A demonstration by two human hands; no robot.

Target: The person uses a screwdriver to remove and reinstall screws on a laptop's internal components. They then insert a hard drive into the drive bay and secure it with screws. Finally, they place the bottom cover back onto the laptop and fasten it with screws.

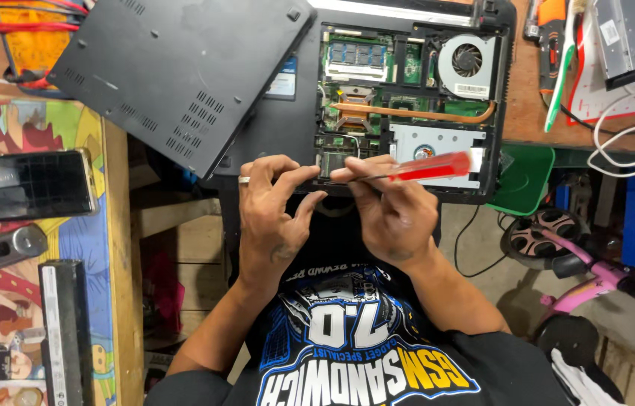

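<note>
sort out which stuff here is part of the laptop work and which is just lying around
In use: open laptop, red-handled screwdriver in the right hand, left hand steadying the laptop's edge, removed bottom cover.

Lying about: phone and long black battery on the left table, green-handled tool, white cable, pink ride-on toy.

The screwdriver (pixel 415 170) tip is hidden behind the fingers near the laptop (pixel 408 98); the laptop's far edge is cut off.
</note>
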